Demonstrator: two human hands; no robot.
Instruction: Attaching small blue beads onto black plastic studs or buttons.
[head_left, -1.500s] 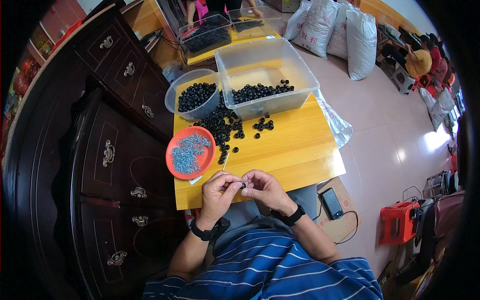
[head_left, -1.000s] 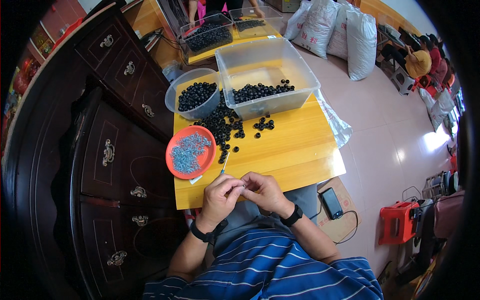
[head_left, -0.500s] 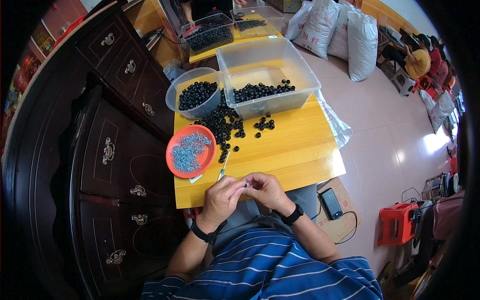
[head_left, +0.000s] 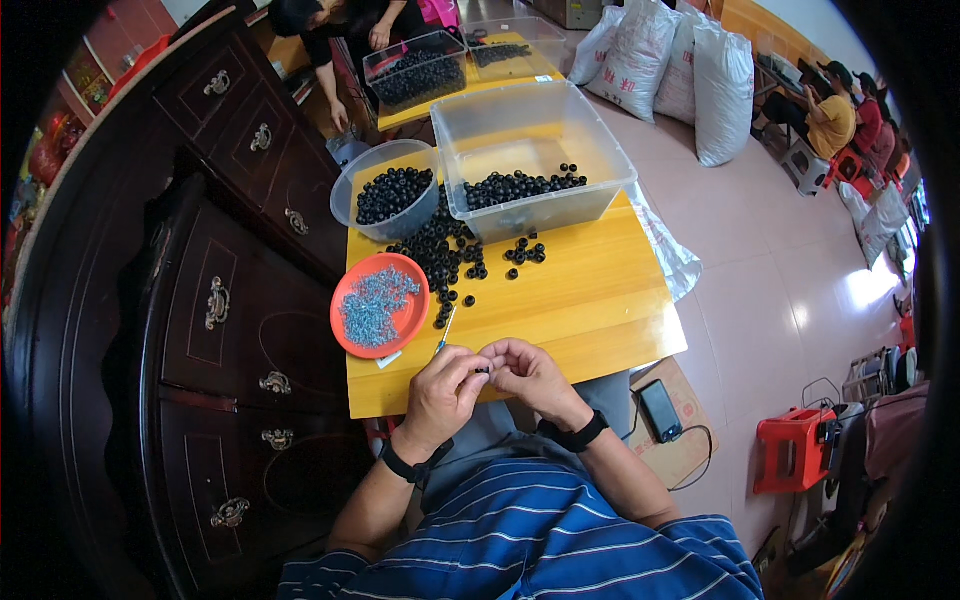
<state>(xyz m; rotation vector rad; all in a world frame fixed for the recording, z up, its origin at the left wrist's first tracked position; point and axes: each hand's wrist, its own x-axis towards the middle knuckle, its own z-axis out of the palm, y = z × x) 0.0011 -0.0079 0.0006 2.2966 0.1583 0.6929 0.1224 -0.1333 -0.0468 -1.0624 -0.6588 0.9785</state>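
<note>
My left hand [head_left: 436, 398] pinches a small black round piece [head_left: 483, 370] between thumb and fingertips, just over the table's near edge. From the other side my right hand [head_left: 532, 382] meets it with thumb and forefinger pinched close to the piece. Whatever is between the right fingertips is too small to make out. Left of the hands lies a red-orange plate [head_left: 340, 317] with a heap of small bluish-silver metal parts [head_left: 375, 308]. A slim tool with a light blue handle [head_left: 442, 343] rests by my left fingers. Loose black round pieces [head_left: 440, 250] are scattered behind the plate.
A round translucent tub [head_left: 345, 215] and a large clear bin [head_left: 540, 215] hold more black pieces on the yellow table [head_left: 590, 310]. Across it, a person [head_left: 350, 40] leans down by further bins. A dark cabinet [head_left: 215, 360] stands close on my left; white sacks [head_left: 725, 95] stand at far right.
My fingers have shifted slightly, and the black piece shows more between them. The person across the table has bent down into view, one hand reaching low beside the table.
</note>
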